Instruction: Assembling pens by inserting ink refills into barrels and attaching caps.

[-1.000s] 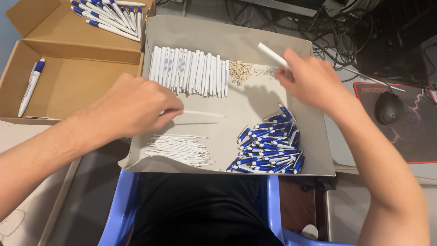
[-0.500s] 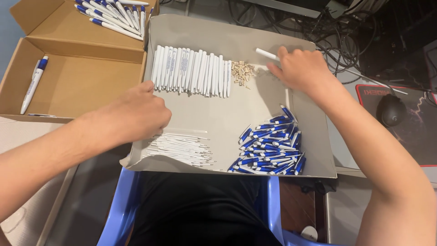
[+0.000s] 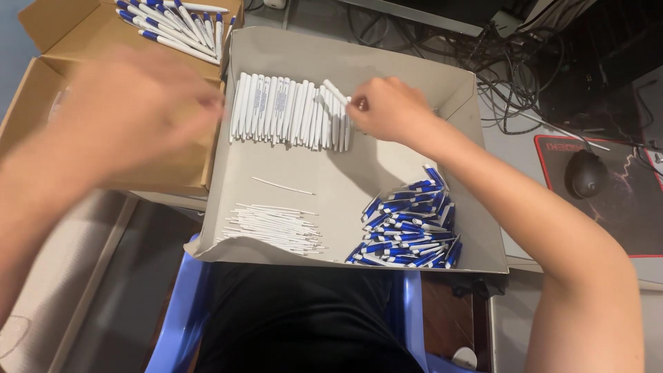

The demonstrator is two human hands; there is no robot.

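The right hand [image 3: 387,110] pinches one white pen tube [image 3: 336,92] at the end of the row of white tubes [image 3: 290,110] in the grey cardboard tray [image 3: 387,173]. If it bumps the row, the tubes could roll apart. The left hand [image 3: 131,110] is a blur above the brown box [image 3: 41,90], and I cannot tell if it holds anything. It could knock the finished pens [image 3: 176,27] there.

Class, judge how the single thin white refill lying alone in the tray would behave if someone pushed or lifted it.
The thin white refill looks round and slender, so it would probably roll when pushed. It seems very light, and its slight curve suggests it flexes. Lying flat on the tray, it may be fiddly to pinch.
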